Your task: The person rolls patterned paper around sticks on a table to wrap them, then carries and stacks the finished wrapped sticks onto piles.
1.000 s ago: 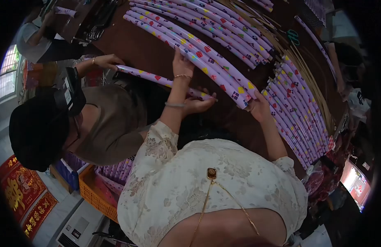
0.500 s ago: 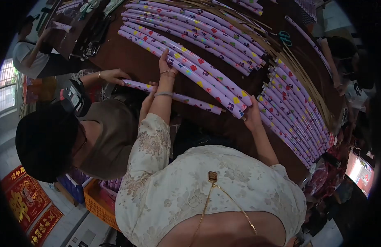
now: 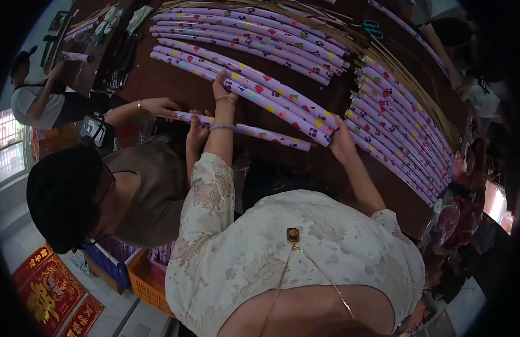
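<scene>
As I watch, the left hand (image 3: 223, 90) clasps the rolls (image 3: 274, 105) mid-length and the right hand (image 3: 342, 141) their end, over the table (image 3: 137, 78); uneven pressure could let the glossy tubes slide apart.

The rolls (image 3: 278, 111) looked like smooth, glossy paper; the blouse (image 3: 260, 241) was matt, lacy cloth, the crate (image 3: 150, 287) plastic, the pendant (image 3: 293, 235) shiny metal.

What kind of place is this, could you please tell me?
Probably a small workshop: many matching patterned rolls lie in rows on a large brown table, and a co-worker alongside handles another such roll.
</scene>
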`<state>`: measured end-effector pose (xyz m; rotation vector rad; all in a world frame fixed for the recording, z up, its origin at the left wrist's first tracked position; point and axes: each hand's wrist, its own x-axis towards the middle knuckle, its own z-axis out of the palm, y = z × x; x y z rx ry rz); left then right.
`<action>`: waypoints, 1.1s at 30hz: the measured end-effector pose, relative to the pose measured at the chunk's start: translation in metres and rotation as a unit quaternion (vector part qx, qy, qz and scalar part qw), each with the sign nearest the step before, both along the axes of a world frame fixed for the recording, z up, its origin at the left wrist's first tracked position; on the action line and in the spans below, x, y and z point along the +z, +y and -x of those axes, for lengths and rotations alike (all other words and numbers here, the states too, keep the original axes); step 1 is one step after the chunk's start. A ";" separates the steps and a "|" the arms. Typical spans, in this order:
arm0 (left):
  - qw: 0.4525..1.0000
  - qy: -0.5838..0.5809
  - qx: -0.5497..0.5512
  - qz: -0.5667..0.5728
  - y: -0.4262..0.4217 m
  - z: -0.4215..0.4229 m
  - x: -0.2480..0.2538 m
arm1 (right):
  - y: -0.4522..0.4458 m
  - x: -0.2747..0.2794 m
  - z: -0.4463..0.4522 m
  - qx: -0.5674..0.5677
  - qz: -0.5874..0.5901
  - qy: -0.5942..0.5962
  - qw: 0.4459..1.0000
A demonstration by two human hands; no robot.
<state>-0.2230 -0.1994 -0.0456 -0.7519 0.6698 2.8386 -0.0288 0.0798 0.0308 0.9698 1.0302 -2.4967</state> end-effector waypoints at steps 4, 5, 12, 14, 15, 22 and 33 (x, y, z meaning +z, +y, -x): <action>0.999 -0.025 0.020 0.005 -0.001 0.005 -0.007 | -0.009 -0.014 0.002 -0.029 -0.124 0.005 0.992; 1.000 -0.013 0.009 0.009 -0.001 0.004 -0.006 | -0.012 -0.012 0.002 -0.023 -0.135 0.007 0.991; 1.000 -0.001 0.001 -0.023 -0.004 0.007 0.003 | -0.017 -0.015 -0.004 0.043 -0.329 0.088 0.939; 1.000 0.007 -0.007 -0.018 -0.004 0.013 -0.001 | -0.015 -0.013 -0.005 0.064 -0.358 0.128 0.923; 1.000 0.012 -0.012 -0.013 -0.006 0.012 -0.004 | -0.016 -0.007 -0.006 0.052 -0.342 0.132 0.929; 0.998 0.049 -0.017 -0.020 0.023 -0.010 0.039 | 0.012 0.005 -0.026 0.005 -0.361 0.149 0.921; 0.998 0.056 -0.030 0.015 0.106 -0.084 0.117 | 0.073 -0.007 -0.106 -0.092 -0.417 0.144 0.893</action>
